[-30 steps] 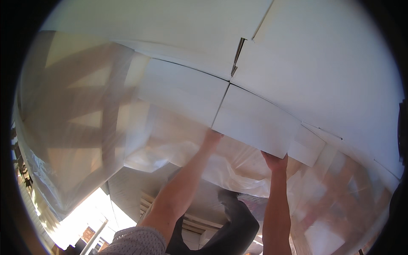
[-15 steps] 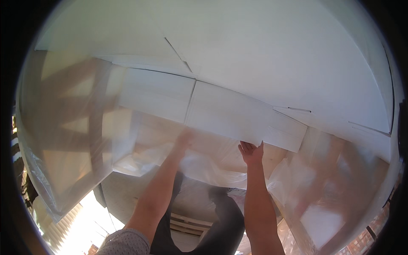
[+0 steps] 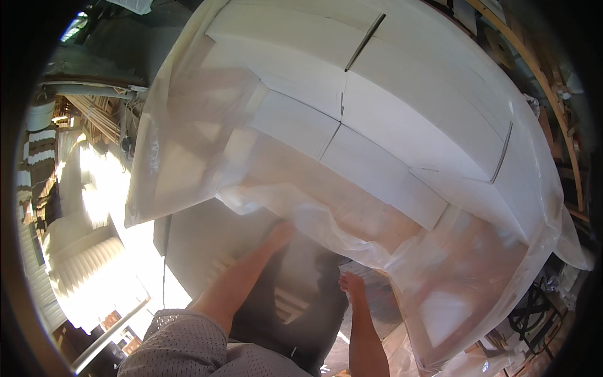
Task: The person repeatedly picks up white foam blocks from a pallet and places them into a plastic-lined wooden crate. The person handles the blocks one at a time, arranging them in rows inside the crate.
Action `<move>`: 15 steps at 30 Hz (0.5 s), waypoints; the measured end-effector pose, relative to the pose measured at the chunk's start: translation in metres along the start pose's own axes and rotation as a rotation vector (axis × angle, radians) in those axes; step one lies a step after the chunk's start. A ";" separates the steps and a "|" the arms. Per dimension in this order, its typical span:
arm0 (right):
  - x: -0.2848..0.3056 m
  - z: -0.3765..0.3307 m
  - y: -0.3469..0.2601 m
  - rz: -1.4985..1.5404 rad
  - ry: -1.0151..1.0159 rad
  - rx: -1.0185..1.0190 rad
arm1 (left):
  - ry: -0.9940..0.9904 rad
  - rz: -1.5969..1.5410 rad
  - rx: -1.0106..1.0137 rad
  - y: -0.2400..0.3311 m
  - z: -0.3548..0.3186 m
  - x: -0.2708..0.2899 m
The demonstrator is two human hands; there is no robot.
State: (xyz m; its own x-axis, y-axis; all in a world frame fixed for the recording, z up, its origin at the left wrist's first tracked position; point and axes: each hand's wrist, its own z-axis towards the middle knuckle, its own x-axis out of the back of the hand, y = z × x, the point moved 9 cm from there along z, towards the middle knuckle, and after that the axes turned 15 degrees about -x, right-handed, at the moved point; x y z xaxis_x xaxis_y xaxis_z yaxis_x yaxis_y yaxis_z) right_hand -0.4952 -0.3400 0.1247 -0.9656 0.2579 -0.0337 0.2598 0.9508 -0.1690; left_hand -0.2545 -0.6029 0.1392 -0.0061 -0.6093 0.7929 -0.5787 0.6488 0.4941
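Left hand (image 3: 281, 234): blurred, at the near edge of the plastic sheeting; whether it grasps or only overlaps the edge, cannot tell. Right hand (image 3: 353, 286): released, fingers loosely bent, nothing seen in it; just nearer than the same edge.

Translucent plastic sheeting (image 3: 182, 138): one large piece, far of both hands, spread to left and right, near hem crumpled.

Narrow white panels: left one (image 3: 295, 119), middle one (image 3: 364, 154), right one (image 3: 418, 201); in a row across the middle, dark seam between left and middle. Tan board (image 3: 339, 195): directly on their near side. Large white panels (image 3: 414, 100): far of the row, a dark slit at the far side.

Patterned sleeve (image 3: 188, 339): left arm, near. Dark trousers (image 3: 264, 308): between the forearms. Corrugated sheet (image 3: 88, 276): left, in bright light. Wooden strips (image 3: 94, 116): bundled, far left.
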 end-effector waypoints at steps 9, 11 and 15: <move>0.028 -0.135 -0.053 -0.015 0.038 0.139 | -0.177 0.235 -0.038 -0.005 -0.099 0.024; 0.024 -0.158 -0.069 -0.226 0.121 0.401 | -0.109 0.302 -0.062 0.008 -0.118 0.039; 0.020 -0.160 -0.029 0.254 -0.093 0.210 | -0.056 -0.639 0.506 -0.010 -0.180 0.045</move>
State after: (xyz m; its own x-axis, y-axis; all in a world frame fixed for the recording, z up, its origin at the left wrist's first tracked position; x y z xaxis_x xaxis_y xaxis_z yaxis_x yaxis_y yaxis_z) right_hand -0.5206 -0.3346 0.2868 -0.8697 0.4561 -0.1887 0.4935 0.7993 -0.3429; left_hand -0.1021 -0.5550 0.2342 0.4169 -0.8224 0.3871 -0.7824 -0.1079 0.6133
